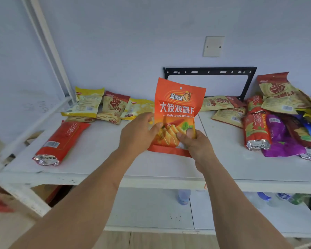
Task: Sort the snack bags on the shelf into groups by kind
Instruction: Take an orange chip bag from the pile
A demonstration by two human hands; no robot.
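Snack bags of crinkly printed foil lie across a white shelf point(101, 159), and one of them, an orange flat-bottomed pouch with white lettering and a picture of ridged crisps point(178, 112), is held upright over the shelf's middle.

Far left lies a long red foil sleeve with silver crimped ends point(58, 141); behind it sits a small group of yellow and cream-and-red packets point(106, 108).

The left hand point(138, 135) pinches the pouch's lower left edge, thumb on the front. The right hand point(194, 142) grips its lower right corner, fingers curled around it.

The pouch looks light, puffed with air and slick (crisps inside would likely crush under a squeeze), so the flat sealed edges seem the safest hold.

To the right, a mixed heap of cream, red, purple and blue bags point(276, 123) overlaps heavily; bags underneath are mostly hidden, and the frame's edge cuts the heap off. The lower shelf's bottles are blurred.
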